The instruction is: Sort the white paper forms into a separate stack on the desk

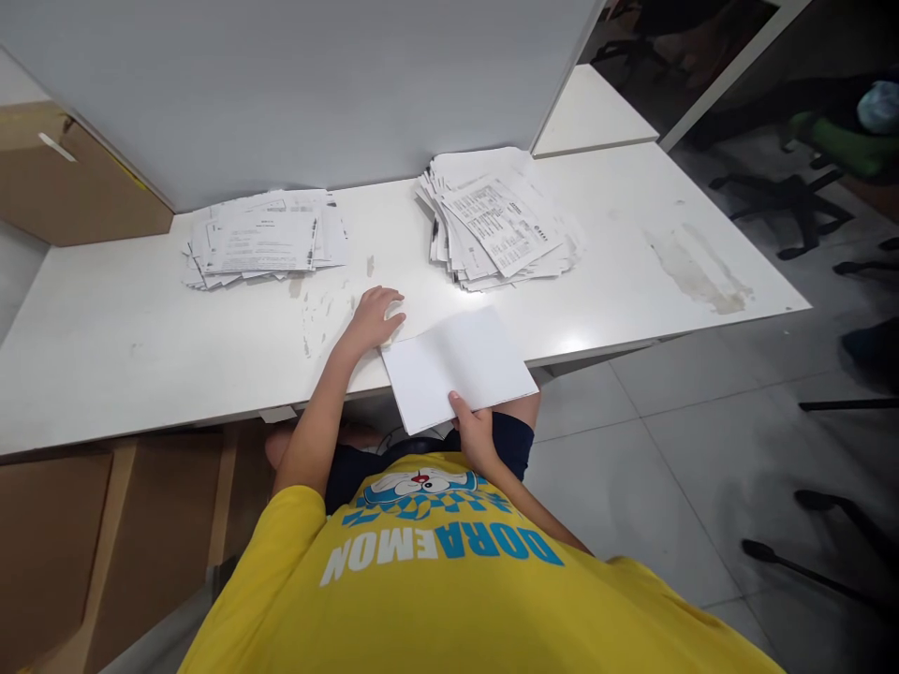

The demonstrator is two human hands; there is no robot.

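Observation:
A blank white sheet (460, 365) lies over the front edge of the white table (140, 346), partly hanging off. My right hand (472, 432) pinches its near edge, thumb on top. My left hand (375, 316) rests flat on the table, fingers touching the sheet's far left corner. One pile of printed papers (263, 239) sits at the back left. A second, thicker and untidy pile of printed papers (498, 220) sits at the back, right of the middle, just beyond the sheet.
A grey partition panel (295, 84) stands behind the table. Cardboard boxes (63, 178) are at the far left and under the table (105, 534). Office chair bases (787, 201) stand on the tiled floor to the right. The tabletop shows scuffs and stains (695, 267).

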